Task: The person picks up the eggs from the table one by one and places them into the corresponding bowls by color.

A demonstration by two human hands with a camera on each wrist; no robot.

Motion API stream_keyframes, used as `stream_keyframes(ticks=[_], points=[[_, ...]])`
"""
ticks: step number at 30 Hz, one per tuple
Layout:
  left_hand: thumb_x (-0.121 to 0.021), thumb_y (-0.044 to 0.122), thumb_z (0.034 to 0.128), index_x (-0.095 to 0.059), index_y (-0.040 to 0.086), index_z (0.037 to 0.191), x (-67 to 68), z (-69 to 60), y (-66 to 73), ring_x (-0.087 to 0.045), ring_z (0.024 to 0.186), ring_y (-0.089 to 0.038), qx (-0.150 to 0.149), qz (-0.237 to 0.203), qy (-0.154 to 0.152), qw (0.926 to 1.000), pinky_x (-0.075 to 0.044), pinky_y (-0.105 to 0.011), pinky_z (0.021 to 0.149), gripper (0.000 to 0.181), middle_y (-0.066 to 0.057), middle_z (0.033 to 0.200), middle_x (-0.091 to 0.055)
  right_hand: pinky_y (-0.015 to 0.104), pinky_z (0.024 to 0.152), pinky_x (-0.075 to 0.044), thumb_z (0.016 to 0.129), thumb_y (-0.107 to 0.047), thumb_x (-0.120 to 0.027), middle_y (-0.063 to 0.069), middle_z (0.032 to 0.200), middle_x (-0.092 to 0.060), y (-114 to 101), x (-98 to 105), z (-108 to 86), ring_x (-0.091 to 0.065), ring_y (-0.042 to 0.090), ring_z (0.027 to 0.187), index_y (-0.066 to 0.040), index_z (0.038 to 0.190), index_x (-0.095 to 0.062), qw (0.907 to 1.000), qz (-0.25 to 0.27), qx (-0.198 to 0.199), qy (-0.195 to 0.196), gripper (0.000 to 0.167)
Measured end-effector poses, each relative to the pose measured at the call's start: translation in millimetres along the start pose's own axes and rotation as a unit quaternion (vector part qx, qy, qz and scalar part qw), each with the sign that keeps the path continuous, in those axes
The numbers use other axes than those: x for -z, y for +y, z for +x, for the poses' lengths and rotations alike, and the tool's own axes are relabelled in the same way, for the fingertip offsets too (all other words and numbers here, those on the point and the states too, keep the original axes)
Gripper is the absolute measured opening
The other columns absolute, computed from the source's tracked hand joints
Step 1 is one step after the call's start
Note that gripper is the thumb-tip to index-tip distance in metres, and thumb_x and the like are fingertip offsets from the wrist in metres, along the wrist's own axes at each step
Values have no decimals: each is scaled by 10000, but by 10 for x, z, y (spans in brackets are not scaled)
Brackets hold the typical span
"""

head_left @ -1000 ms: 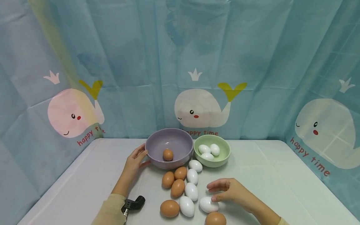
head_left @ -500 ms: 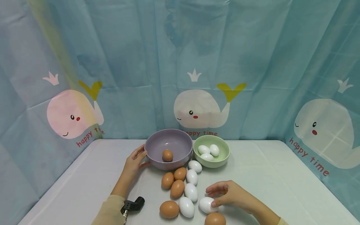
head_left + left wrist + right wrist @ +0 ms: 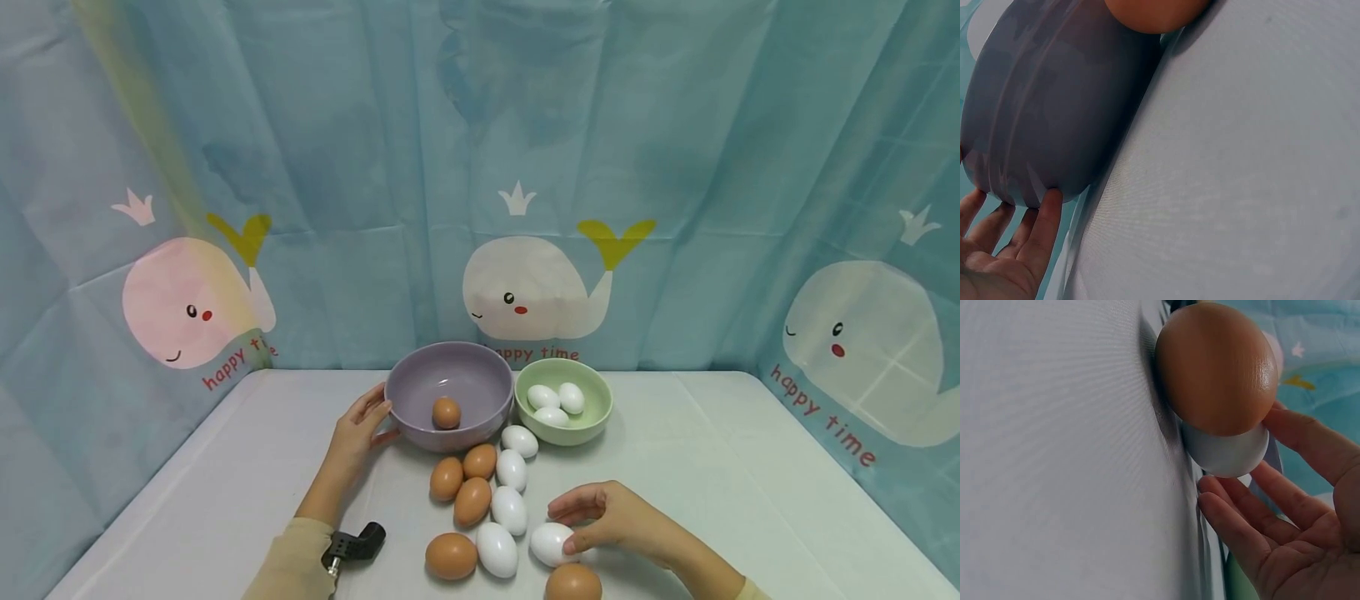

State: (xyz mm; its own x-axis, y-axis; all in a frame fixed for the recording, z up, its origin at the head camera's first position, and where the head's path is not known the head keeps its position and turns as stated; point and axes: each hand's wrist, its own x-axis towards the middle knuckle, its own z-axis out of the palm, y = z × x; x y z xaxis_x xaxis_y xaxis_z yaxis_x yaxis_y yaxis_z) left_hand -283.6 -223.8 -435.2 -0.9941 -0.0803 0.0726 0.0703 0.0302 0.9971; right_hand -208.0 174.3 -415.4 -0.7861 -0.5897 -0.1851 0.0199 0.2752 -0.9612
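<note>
A white egg (image 3: 549,543) on the table (image 3: 697,483) beside a brown egg (image 3: 574,583) is grasped by the right hand (image 3: 613,518), while a purple bowl (image 3: 442,440) is touched by the left hand (image 3: 362,427), its fingers extended.

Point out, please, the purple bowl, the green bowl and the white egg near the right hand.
Purple bowl (image 3: 453,373), head view: inner back wall.
Green bowl (image 3: 597,403), head view: inner right wall.
White egg (image 3: 549,544) near right hand (image 3: 618,520), head view: middle of visible shell.
</note>
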Motion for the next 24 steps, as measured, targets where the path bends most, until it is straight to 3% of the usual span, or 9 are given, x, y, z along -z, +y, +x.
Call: stream_keyframes(ticks=[7, 16, 24], points=[[-508, 235, 1051, -309, 83, 1554, 3, 9, -4, -372, 1461, -283, 32, 70, -4, 10000, -591, -329, 967, 562, -136, 1619, -319, 266, 880, -587, 789, -88, -814, 111, 1195, -712, -32, -13, -13, -658, 140, 1073, 2, 1200, -684, 9998, -179, -52, 47, 441], [-502, 236, 1054, -297, 90, 1560, -4, -2, 26, -360, 1471, -262, 30, 25, -63, 10000, -568, -374, 1010, 564, -125, 1625, -311, 187, 792, -585, 788, -87, -814, 76, 1115, -733, -24, -20, -8, -656, 129, 992, 33, 1190, -680, 9999, -88, -68, 26, 440], [-513, 258, 1050, -294, 87, 1561, 7, 4, 10, -354, 1473, -272, 44, 8, -53, 10000, -573, -363, 1001, 581, -130, 1626, -305, 178, 746, -584, 786, -95, -813, 56, 1029, -757, -12, -30, -9, -665, 109, 930, 12, 1095, -729, 9999, -53, -119, 59, 338]])
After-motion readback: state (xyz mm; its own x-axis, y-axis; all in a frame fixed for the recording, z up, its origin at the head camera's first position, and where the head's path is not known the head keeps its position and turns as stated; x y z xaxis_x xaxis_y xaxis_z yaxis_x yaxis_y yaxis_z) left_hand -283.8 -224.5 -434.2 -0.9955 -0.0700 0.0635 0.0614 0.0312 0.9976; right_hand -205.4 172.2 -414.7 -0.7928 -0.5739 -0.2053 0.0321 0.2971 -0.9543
